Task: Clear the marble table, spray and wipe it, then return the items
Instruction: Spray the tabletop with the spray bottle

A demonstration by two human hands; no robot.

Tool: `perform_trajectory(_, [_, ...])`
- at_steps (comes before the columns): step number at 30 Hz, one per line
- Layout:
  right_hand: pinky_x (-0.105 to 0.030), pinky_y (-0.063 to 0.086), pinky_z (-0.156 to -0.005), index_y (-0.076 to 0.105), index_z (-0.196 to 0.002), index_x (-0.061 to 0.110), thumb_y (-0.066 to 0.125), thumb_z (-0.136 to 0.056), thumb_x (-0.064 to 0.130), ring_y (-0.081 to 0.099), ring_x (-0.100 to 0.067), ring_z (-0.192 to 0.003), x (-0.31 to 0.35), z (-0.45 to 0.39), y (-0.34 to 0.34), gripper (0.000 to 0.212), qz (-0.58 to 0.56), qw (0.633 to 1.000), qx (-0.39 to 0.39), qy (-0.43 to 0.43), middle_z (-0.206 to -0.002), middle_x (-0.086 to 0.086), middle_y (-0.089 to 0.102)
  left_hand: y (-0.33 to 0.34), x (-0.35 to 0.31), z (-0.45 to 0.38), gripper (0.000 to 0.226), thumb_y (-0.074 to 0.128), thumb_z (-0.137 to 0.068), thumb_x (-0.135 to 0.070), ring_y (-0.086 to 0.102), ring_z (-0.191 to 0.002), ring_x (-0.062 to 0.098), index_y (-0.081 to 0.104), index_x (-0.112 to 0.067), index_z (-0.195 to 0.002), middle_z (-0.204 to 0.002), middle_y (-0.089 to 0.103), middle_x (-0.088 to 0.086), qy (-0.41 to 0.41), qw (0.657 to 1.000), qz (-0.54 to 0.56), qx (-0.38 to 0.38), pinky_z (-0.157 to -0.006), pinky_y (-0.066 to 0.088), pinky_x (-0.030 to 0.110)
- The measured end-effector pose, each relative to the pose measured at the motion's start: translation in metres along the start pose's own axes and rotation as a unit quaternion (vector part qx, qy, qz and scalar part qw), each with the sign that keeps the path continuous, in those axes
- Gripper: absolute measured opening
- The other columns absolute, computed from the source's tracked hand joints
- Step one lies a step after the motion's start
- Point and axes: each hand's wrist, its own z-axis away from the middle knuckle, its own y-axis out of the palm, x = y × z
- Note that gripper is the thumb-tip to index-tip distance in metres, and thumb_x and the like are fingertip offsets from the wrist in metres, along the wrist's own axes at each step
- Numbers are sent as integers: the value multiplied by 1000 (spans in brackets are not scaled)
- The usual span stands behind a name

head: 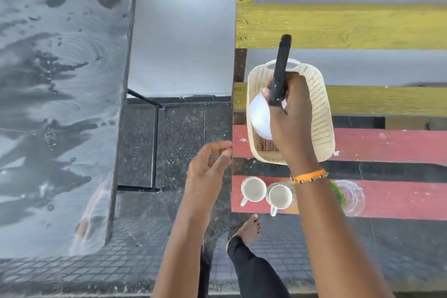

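Observation:
The grey marble table (60, 104) fills the left side, bare and streaked with wet patches. My right hand (290, 116) grips a spray bottle (260, 118) with a white body and a black trigger head (280, 68), holding it inside a cream plastic basket (321, 113) on the painted slat bench (362, 145). A brown checked cloth (266, 145) lies in the basket under the bottle. My left hand (208, 167) hangs between table and bench, fingers loosely curled, holding nothing. Two white mugs (252, 189) (280, 197) and a clear glass jar (353, 197) with something green stand on the bench's near slat.
The bench has red and yellow slats with gaps between them. A black metal table leg frame (154, 147) shows under the table's right edge. Dark tiled floor (145, 261) lies below, with my bare foot (249, 227) near the bench. A white wall (181, 31) is behind.

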Motion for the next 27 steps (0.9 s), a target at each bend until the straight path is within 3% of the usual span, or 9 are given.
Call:
perform_trajectory(2, [-23, 33, -69, 53, -93, 9, 52, -82, 4, 48, -21, -86, 32, 20, 12, 13, 49, 998, 28, -29, -95, -8, 52, -28, -8, 11, 16, 54, -91, -24, 63, -96, 11, 66, -32, -100, -105, 66, -10, 13, 999, 26, -23, -94, 46, 31])
perform_trajectory(4, [-20, 30, -71, 52, -91, 12, 52, -85, 15, 45, -16, -84, 69, 45, 34, 7, 48, 994, 74, -61, -91, 0, 47, -64, -12, 26, 15, 58, -89, -25, 64, -92, 7, 67, -34, -95, -103, 66, -9, 24, 996, 65, -62, -91, 46, 29])
perform_trajectory(7, [-13, 32, -69, 45, -89, 19, 44, -93, 34, 45, -13, -79, 121, 89, 71, 16, 7, 988, 134, -79, -83, 7, 43, -121, -17, 49, 13, 60, -85, -24, 61, -82, 5, 67, -35, -87, -93, 65, -10, 41, 983, 132, -121, -84, 44, 24])
perform_trajectory(12, [-6, 33, -68, 49, -88, 19, 38, -92, 44, 46, 3, -75, 209, 173, 154, 28, -77, 965, 228, -108, -78, 12, 46, -247, -19, 103, 13, 56, -90, -19, 59, -88, 11, 67, -26, -93, -94, 66, -3, 69, 960, 172, -208, -90, 44, 26])
perform_trajectory(15, [-10, 34, -66, 54, -87, 13, 40, -90, 48, 46, -3, -72, 249, 214, 201, 37, -85, 942, 290, -144, -75, 11, 48, -318, -11, 141, 17, 54, -91, -18, 58, -86, 8, 67, -29, -87, -92, 65, -6, 85, 939, 186, -275, -88, 42, 24])
perform_trajectory(18, [-12, 32, -60, 55, -82, 14, 51, -89, 44, 45, -4, -63, 286, 242, 241, 31, -107, 925, 327, -159, -64, 13, 44, -380, 2, 179, 20, 51, -92, -18, 58, -84, 8, 67, -29, -84, -87, 65, -10, 94, 912, 199, -346, -86, 41, 25])
perform_trajectory(23, [-21, 33, -54, 48, -71, 10, 71, -78, 38, 39, -10, -55, 325, 259, 295, 37, -135, 919, 348, -131, -59, 4, 45, -439, 24, 206, 20, 47, -94, -14, 61, -77, 2, 65, -22, -91, -72, 69, -19, 80, 882, 222, -407, -78, 42, 20])
perform_trajectory(25, [-25, 38, -55, 45, -74, 6, 76, -73, 40, 40, -11, -54, 334, 259, 319, 46, -144, 922, 348, -92, -59, 1, 44, -457, 29, 206, 19, 46, -95, -15, 60, -82, 4, 64, -20, -95, -74, 70, -18, 74, 883, 219, -409, -77, 42, 19])
perform_trajectory(27, [-38, 45, -61, 43, -79, 7, 77, -72, 38, 46, -18, -57, 340, 255, 344, 47, -164, 918, 358, -40, -62, -1, 46, -476, 29, 197, 18, 47, -95, -17, 60, -88, 7, 65, -19, -98, -83, 70, -14, 59, 888, 211, -404, -81, 44, 21])
